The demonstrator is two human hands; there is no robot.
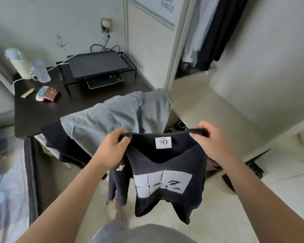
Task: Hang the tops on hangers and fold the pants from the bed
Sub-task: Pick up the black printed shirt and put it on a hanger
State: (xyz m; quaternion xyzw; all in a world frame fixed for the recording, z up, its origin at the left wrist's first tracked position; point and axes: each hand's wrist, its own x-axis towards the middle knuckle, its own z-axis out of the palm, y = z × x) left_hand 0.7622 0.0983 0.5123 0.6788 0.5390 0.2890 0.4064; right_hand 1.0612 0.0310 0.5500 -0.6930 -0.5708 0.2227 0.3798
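One black top [165,163] is up in front of me, just this side of the table [42,113]. Two hands on it: my left hand [112,149] is curled tight round one end of the neckline, and my right hand [212,141] pinches the other. The soft knit hangs limp between them, showing a square white label and a pale rectangular print. One faded denim piece [116,116] slumps at the table's near edge. Two bottles [39,71] stand at its far left corner.

Home bedroom: bed [5,172] left of the left hand [111,151], desk [42,111] beyond it, wardrobe [178,41] of hanging clothes [216,28] past the right hand [211,142].
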